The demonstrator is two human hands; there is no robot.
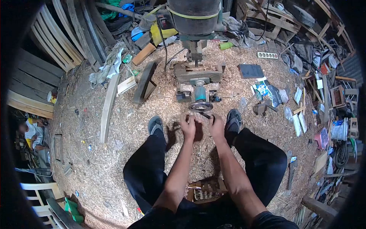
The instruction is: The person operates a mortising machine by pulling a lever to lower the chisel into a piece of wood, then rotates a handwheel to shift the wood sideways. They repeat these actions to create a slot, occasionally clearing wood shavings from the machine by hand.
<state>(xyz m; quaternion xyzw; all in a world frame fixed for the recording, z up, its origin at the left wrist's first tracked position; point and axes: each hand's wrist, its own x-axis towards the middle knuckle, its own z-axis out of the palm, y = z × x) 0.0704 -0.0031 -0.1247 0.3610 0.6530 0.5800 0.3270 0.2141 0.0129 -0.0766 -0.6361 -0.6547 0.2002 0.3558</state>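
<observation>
In front of me stands a machine with a bit or chisel (196,61) pointing down from its head. Below that, a wooden block (198,74) sits in the machine's vise (199,91). A round metal handwheel (201,107) faces me at the near end. My left hand (187,126) is curled at the wheel's lower left rim, its fingertips partly hidden. My right hand (216,126) closes around the end of a short dark handle (206,115) at the wheel's lower right.
Wood shavings cover the floor (114,160). Timber pieces (146,82) and a long curved board (109,108) lie to the left. A dark box (250,71), a power strip (267,55) and plastic packaging (268,91) are to the right. Another person (34,133) is at far left.
</observation>
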